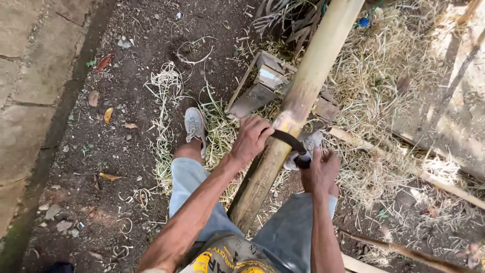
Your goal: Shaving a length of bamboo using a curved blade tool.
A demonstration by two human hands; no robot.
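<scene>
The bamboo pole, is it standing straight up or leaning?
Leaning. The bamboo pole slants from between the person's legs up over a wooden block, with the left hand on it.

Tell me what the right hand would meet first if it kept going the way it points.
Probably the thick yellow-green bamboo pole: the right hand points up-left, its dark curved blade already lies across the pole. The left hand sits just beyond; depth is unclear.

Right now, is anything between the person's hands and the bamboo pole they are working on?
Nothing visible. The left hand rests directly on the bamboo pole, gripping one end of the curved blade. The right hand holds the blade's dark handle beside the pole, and the blade lies across the pole's surface.
</scene>
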